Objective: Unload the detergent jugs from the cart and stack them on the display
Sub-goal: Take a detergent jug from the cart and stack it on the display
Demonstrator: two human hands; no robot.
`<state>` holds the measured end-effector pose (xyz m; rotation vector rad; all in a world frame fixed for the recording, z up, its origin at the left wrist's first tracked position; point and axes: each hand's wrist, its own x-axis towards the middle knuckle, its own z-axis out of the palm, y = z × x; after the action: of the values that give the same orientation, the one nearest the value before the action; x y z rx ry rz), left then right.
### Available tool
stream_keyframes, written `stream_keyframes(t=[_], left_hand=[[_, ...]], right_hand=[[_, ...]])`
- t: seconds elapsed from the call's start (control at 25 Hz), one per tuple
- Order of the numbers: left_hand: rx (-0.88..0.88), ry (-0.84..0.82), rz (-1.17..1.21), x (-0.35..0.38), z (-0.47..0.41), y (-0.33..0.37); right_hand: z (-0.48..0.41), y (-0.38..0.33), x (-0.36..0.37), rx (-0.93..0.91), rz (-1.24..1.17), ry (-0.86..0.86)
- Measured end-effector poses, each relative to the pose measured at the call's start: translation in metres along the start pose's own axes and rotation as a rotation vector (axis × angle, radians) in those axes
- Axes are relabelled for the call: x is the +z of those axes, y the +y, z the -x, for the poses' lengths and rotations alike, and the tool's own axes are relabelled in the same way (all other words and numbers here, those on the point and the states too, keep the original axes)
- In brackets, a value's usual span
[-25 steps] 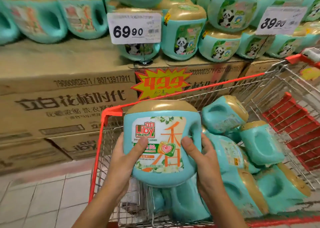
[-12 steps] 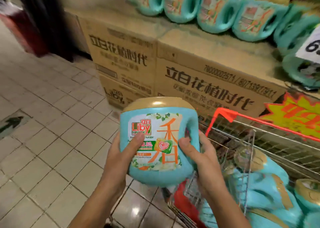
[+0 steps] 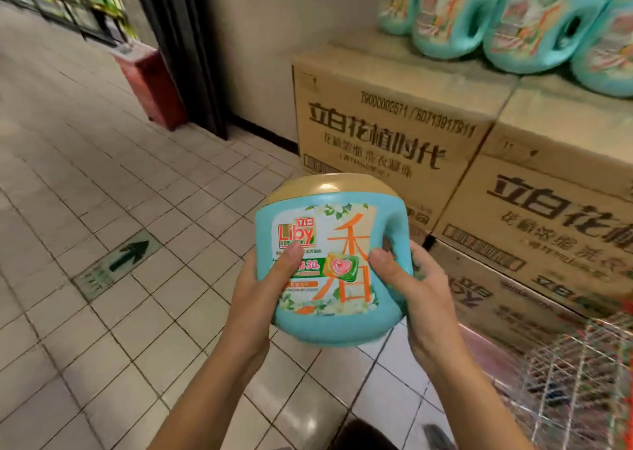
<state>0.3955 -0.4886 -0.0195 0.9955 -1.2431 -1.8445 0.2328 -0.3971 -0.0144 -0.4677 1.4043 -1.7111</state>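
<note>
Both your hands clamp the teal Liby detergent jug; left hand on its left side, right hand at the handle, thumbs on the label; you've got it upright over the tiled floor, beside the cardboard cartons.

You held both forearms out in front, angled inward. Your left hand gripped the jug from its left side, thumb laid across the front. Your right hand gripped the right side, thumb forward, fingers curled behind.
</note>
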Motion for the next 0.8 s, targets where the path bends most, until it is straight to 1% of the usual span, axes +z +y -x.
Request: stream_keyframes(t=[0.16,0.28,0.4,0.56,0.68,0.8], left_hand=[[0.023,-0.033,0.026,-0.019,-0.063,0.019],[0.071,-0.050,0.033,-0.023,-0.127,0.039],[0.124,-0.091,0.027,-0.021,-0.200,0.072],[0.197,-0.155,0.011,-0.011,-0.293,0.124],[0.233,-0.213,0.014,-0.003,-0.351,0.154],[0.244,-0.310,0.002,0.006,-0.406,0.174]], right_hand=[[-0.056,-0.013,0.034,-0.017,0.034,0.007],[-0.114,-0.024,0.054,-0.055,0.053,-0.016],[-0.183,-0.044,0.074,-0.153,0.024,-0.024],[-0.269,-0.086,0.101,-0.262,0.021,-0.027],[-0.319,-0.113,0.115,-0.330,0.085,0.013],[-0.361,-0.129,0.121,-0.368,0.149,0.079]])
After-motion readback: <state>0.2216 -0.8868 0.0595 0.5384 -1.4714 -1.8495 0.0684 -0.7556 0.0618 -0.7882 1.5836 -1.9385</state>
